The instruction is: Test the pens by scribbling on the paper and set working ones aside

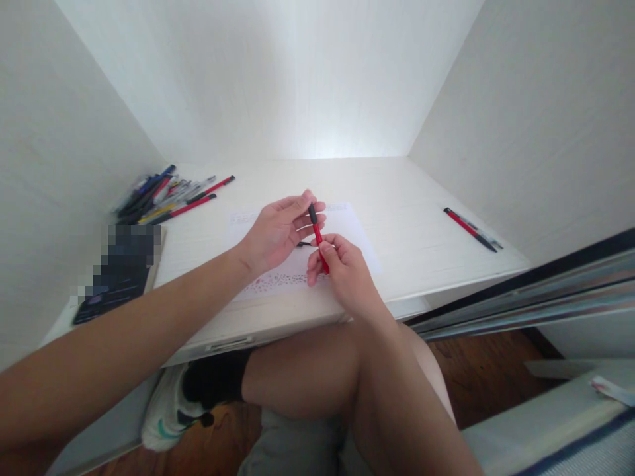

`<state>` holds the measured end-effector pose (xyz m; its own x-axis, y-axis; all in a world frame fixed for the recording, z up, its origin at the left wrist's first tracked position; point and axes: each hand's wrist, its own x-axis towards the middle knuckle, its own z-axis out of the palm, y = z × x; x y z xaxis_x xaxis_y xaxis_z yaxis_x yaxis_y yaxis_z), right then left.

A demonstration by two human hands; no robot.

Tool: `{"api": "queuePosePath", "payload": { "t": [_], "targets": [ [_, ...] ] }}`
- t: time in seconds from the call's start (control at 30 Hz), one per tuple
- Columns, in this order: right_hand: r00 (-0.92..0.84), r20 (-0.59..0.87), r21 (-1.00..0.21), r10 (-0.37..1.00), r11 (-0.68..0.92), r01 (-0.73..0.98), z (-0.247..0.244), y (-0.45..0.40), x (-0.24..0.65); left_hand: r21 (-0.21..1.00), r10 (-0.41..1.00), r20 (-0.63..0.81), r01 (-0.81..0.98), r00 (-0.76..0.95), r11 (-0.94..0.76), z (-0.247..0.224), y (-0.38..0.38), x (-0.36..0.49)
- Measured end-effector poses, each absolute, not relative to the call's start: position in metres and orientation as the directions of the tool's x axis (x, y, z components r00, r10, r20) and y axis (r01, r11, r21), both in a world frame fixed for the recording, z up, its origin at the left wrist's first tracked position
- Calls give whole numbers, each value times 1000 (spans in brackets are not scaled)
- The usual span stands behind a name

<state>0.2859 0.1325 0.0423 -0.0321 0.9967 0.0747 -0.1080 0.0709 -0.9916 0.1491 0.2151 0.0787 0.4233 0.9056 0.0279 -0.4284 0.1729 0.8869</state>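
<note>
A red pen with a black end [317, 231] is held slantwise between my two hands, above a white sheet of paper [360, 244] on the white desk. My left hand [285, 228] pinches the black upper end between thumb and fingertips. The red lower part is gripped by my right hand [340, 264], thumb on top and fingers curled round. Small dark and reddish marks run along the sheet's near edge. A thin black item [303, 244] shows partly between the hands; what it is cannot be made out.
Several pens [159, 195] lie piled at the desk's back left. In front of them is a dark, partly blurred flat item [116, 271]. A red and black pen [470, 229] lies beside a clear one at the right. Walls enclose the desk [397, 205].
</note>
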Motion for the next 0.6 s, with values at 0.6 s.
{"api": "queuePosePath", "payload": {
  "t": [0.6],
  "targets": [
    [-46, 279, -876, 959, 274, 396, 74, 181, 271, 905, 945, 275, -379, 176, -192, 86, 244, 118]
  ]
}}
